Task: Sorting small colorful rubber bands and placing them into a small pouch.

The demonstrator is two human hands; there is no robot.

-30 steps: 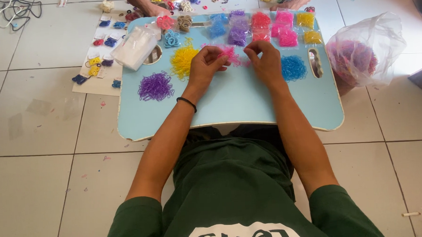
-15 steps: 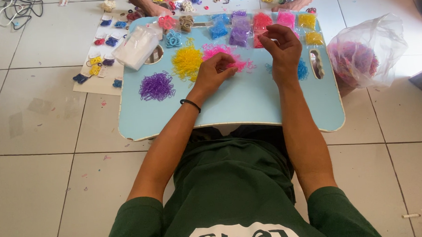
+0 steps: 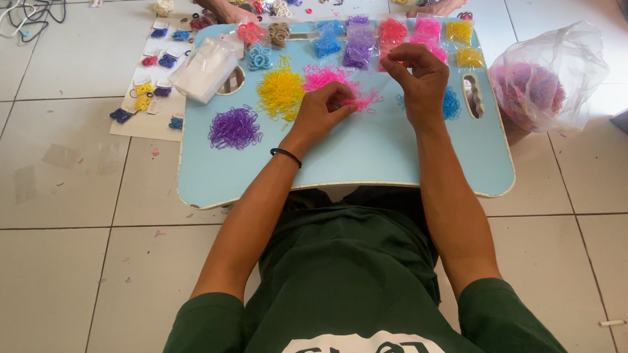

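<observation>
1. My left hand [image 3: 325, 109] sits on the pink bands [image 3: 331, 80], fingers pinched narrow on a few strands at the heap's 5 o'clock edge
2. My right hand [image 3: 415, 77] is raised just above the tray [image 3: 356, 160], fingertips drawn together; I cannot tell whether a band is between them
3. The pink heap lies mid-tray, with yellow bands [image 3: 280, 92] at its 9 o'clock, purple bands [image 3: 234, 127] further out at 8 o'clock, and blue bands [image 3: 451, 105] at 3 o'clock, past my right wrist
4. Small bags [image 3: 392, 33] of sorted bands line the tray's 12 o'clock edge
5. I judge this to be the picking step: teasing single pink bands loose from the tangle
6. The next move calls for a light pull, so neighbouring strands stay in the heap
</observation>
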